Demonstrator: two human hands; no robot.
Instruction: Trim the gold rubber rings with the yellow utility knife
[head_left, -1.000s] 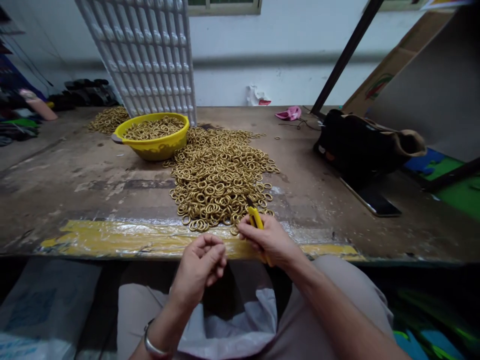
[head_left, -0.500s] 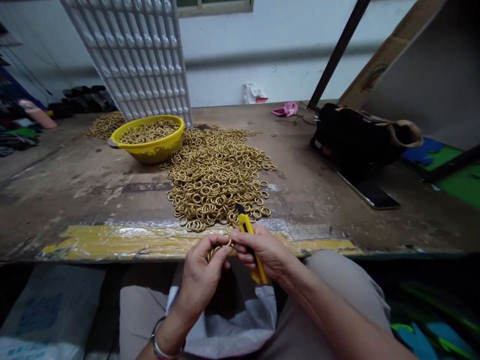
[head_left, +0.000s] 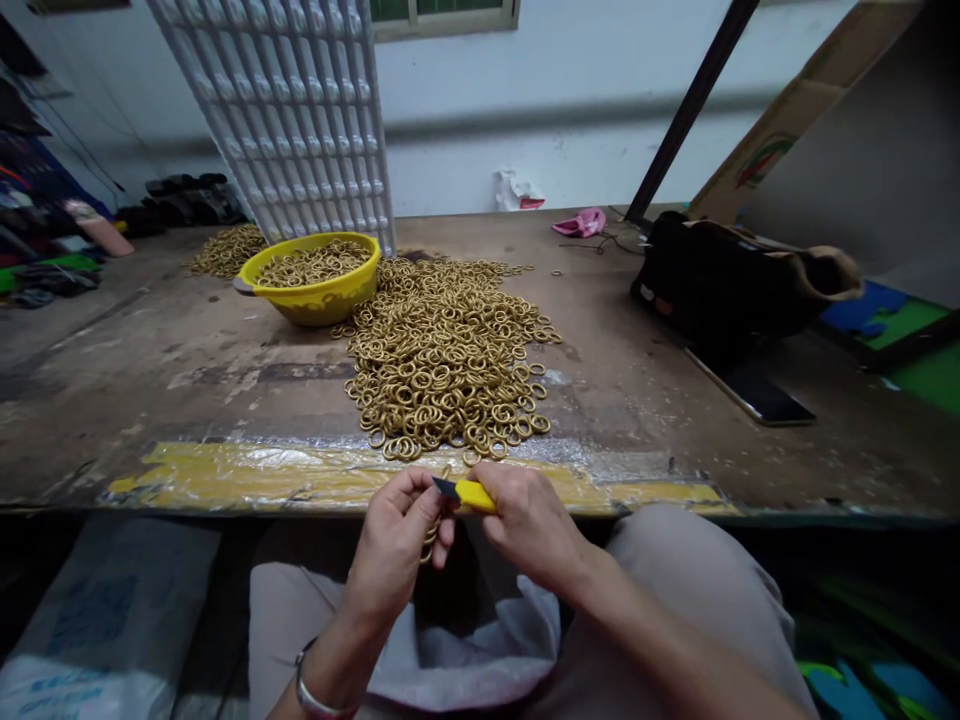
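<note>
My right hand (head_left: 529, 512) is closed round a yellow utility knife (head_left: 475, 495), its dark blade pointing left to the fingertips of my left hand (head_left: 401, 535). Several gold-coloured rings (head_left: 429, 540) are held in my left hand, partly hidden by its fingers. Just beyond both hands, a large heap of the same rings (head_left: 442, 360) spreads over the table (head_left: 622, 400). Below the hands, an open pale bag (head_left: 480, 685) lies between the knees; its inside is dark.
A yellow basin (head_left: 315, 308) full of rings stands behind the heap at left, before a ribbed translucent panel (head_left: 300, 130). At right lie a black bag (head_left: 697, 280), a phone (head_left: 765, 390) and a pink cloth (head_left: 581, 222). Yellow tape (head_left: 262, 478) covers the table's front edge.
The knife has turned from blade-up to blade-left, and its blade is now at my left fingertips. My left hand still holds rings. The whole view has shifted slightly.
</note>
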